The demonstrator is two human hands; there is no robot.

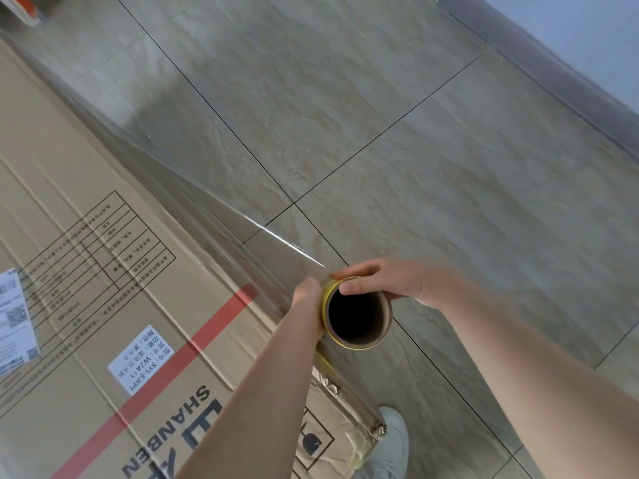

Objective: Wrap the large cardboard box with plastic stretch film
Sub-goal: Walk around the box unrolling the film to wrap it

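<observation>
Cardboard fills the left side of my view: the large cardboard box (103, 305), printed face towards me, with its long edge running from lower right to upper left. I am looking straight down the core of the film roll (384, 326), so its long axis stands roughly upright, just beside that edge. My left grip (307, 292) is wrapped round the roll on the box side and my right grip (390, 280) clasps the outer side, thumb on the yellow rim. Both are clamped on the roll. The film (221, 209) runs taut from it, up and left along the box edge. The box lies left of the roll, nearer the left grip. I judge the next pull should follow that edge. To the right, the tiled floor (449, 167) gives room as far as the skirting (553, 74). My shoe (392, 440) stands near the box's lower corner.
</observation>
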